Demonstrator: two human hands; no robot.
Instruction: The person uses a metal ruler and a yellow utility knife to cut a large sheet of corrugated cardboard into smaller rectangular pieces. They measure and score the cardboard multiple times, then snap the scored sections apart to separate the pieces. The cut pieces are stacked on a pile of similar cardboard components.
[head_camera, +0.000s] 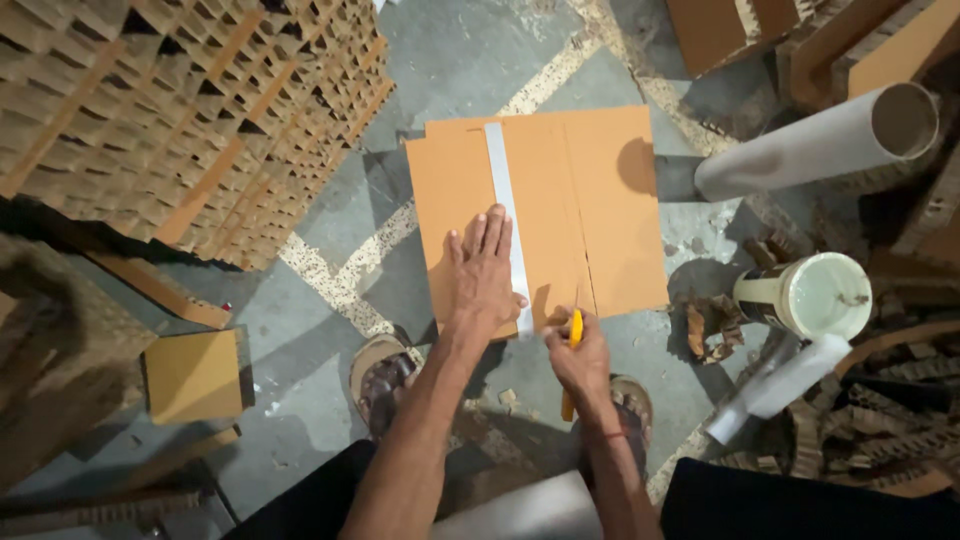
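A brown cardboard sheet lies flat on the concrete floor in front of me. A long metal ruler runs down it from far edge to near edge. My left hand presses flat on the ruler's lower part and the cardboard beside it, fingers spread. My right hand grips a yellow utility knife at the sheet's near edge, blade tip just right of the ruler. A cut line shows in the cardboard further right.
Stacked honeycomb cardboard partitions fill the left. A large cardboard tube lies at right, above a white bucket and cardboard scraps. A small cardboard piece lies at lower left. My sandalled feet stand below the sheet.
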